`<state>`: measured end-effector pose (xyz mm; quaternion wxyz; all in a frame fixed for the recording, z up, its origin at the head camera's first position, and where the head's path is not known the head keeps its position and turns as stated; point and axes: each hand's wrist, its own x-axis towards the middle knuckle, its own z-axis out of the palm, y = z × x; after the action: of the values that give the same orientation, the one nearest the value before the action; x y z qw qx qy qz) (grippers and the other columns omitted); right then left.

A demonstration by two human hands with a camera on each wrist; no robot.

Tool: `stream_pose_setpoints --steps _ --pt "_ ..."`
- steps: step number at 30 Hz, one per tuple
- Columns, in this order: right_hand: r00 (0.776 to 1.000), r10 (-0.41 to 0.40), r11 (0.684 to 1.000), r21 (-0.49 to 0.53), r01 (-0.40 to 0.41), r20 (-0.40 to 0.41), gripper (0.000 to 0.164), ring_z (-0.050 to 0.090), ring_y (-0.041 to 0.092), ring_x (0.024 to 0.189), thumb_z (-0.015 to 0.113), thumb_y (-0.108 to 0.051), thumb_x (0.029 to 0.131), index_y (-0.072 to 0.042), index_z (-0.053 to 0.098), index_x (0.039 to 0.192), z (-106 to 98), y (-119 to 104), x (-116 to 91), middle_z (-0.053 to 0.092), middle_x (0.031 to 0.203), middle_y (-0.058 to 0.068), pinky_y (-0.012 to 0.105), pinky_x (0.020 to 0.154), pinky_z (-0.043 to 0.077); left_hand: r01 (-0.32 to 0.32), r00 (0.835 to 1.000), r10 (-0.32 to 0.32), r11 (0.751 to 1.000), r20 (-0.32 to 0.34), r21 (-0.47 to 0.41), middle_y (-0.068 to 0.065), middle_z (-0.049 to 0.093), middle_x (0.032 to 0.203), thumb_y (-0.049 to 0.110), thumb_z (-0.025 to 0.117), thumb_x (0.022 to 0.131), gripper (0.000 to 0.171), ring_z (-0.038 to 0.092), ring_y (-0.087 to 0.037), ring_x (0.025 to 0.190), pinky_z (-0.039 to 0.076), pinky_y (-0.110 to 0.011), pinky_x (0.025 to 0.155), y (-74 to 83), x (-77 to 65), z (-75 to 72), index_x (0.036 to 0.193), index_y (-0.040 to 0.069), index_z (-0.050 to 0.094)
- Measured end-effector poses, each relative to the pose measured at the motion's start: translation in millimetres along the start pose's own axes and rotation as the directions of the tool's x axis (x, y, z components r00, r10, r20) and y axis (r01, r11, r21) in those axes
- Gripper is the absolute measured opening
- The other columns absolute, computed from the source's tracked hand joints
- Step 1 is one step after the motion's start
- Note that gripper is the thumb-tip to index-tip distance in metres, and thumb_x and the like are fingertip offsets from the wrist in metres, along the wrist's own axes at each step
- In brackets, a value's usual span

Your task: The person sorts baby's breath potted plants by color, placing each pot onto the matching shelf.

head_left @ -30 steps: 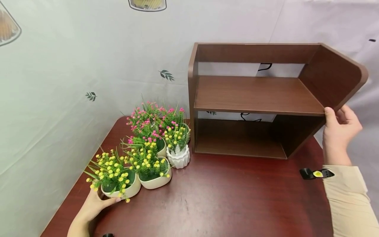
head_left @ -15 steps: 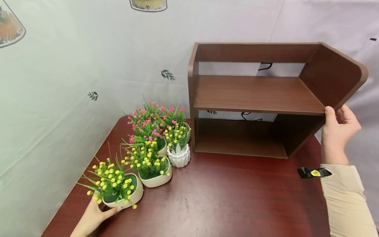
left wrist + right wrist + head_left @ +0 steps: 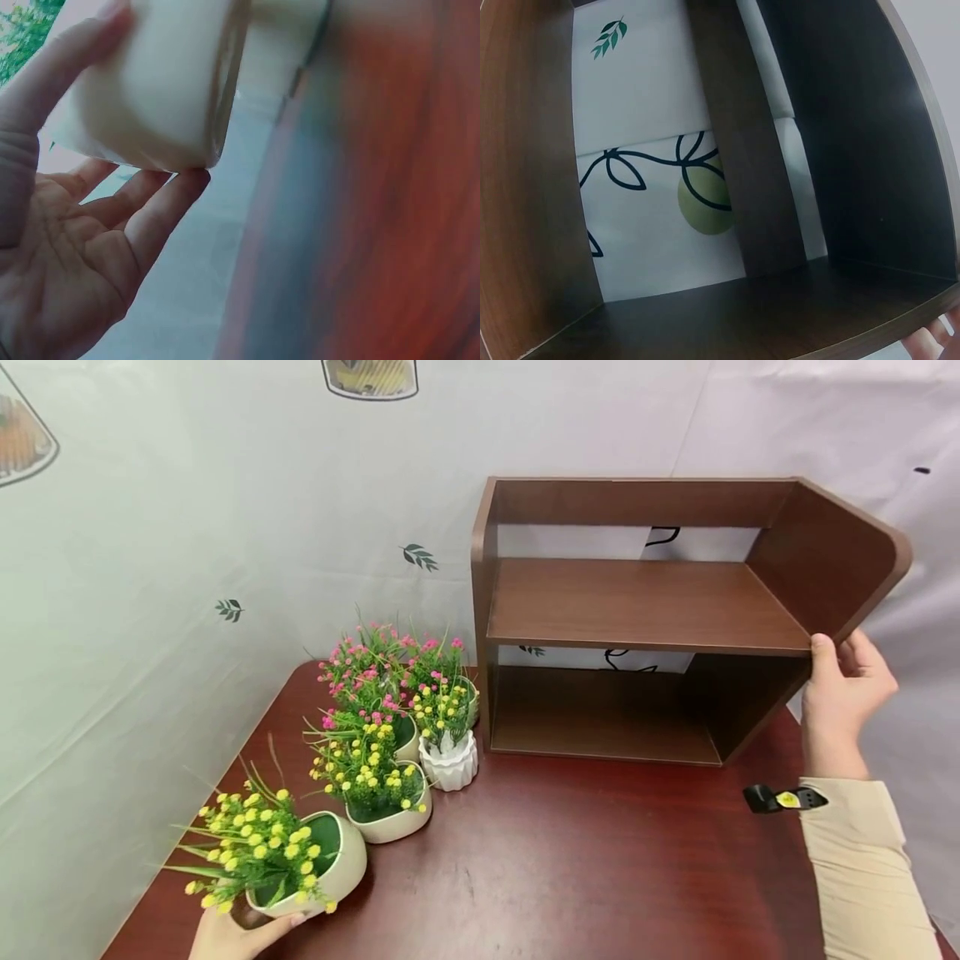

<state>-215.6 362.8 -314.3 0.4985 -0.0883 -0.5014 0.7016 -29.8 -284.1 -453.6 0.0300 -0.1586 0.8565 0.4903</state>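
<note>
My left hand [image 3: 234,935] holds a cream oval flowerpot [image 3: 347,868] of yellow artificial flowers at the table's left front. In the left wrist view the thumb lies along the flowerpot's side [image 3: 161,82] and the fingertips touch its base; it is tilted and raised off the table. With thumb and fingers, my right hand [image 3: 843,706] grips the front edge of the right side panel of a brown two-tier shelf [image 3: 645,602]. Only some fingertips [image 3: 924,343] of that hand show in the right wrist view, at the shelf's edge.
Left of the shelf stand another cream pot of yellow flowers [image 3: 393,827], a white fluted pot [image 3: 452,764] and pink-flowered pots [image 3: 408,739] behind. All rest on the dark red table [image 3: 570,852]. A pale printed wall covering [image 3: 187,502] hangs behind.
My left hand has drawn the yellow-flowered pot toward the front, away from the other pots, lifting and tilting it. The right hand keeps its grip on the shelf; the head view shifts slightly.
</note>
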Motion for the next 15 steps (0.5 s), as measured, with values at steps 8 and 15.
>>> stream_pose_setpoints --steps 8,15 --pt "1.0 0.004 1.0 0.018 -0.003 -0.004 0.024 0.064 0.01 0.075 0.066 0.009 0.079 0.002 0.073 0.101 2 -1 -2 0.074 0.086 0.002 0.02 0.075 0.045 -0.113 0.993 0.121 0.924 0.0 -0.365 0.022 0.049 0.118 -0.005 0.075 0.076 0.084 0.057 0.01 0.097 0.053 -0.015 0.075 22.5 -10.5 8.2 0.137 0.031 0.03" --pt "1.0 0.007 1.0 0.023 -0.007 -0.004 0.025 0.065 0.01 0.077 0.064 0.011 0.08 0.003 0.072 0.102 2 -1 -2 0.073 0.088 0.003 0.02 0.076 0.046 -0.162 0.987 0.157 0.915 -0.044 -0.369 0.023 0.053 0.114 -0.011 0.077 0.069 0.089 0.058 0.009 0.095 0.054 -0.016 0.071 51.5 -18.4 10.7 0.137 0.028 0.033"
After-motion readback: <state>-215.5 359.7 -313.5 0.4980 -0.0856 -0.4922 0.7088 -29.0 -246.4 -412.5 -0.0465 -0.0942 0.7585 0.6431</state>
